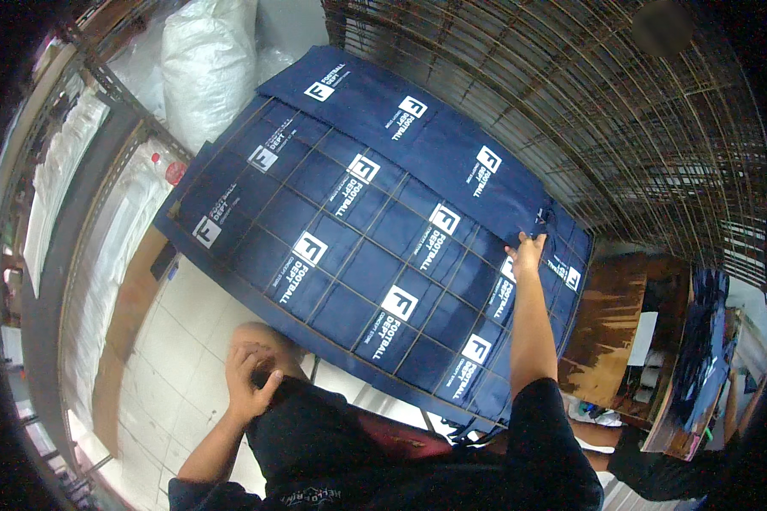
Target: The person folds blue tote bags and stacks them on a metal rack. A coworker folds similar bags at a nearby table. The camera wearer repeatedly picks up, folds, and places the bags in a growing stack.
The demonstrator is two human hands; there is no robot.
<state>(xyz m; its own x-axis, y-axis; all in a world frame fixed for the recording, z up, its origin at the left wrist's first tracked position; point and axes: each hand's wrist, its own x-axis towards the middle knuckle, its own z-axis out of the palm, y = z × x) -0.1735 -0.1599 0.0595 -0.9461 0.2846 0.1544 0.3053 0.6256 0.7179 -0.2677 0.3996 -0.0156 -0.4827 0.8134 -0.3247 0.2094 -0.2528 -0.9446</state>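
Our right hand (pixel 526 254) pinched the navy fabric sheet (pixel 349 247) at its three o'clock edge. Our left hand (pixel 249 377) rested curled on our knee (pixel 260 336), gripping nothing. The sheet lay under a wire grid (pixel 383 272); white sacks (pixel 204 60) stood at eleven o'clock.

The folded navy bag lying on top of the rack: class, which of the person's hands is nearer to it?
Right. The right hand touches the folded navy bag at its near edge; the left hand rests on the person's knee, well away.
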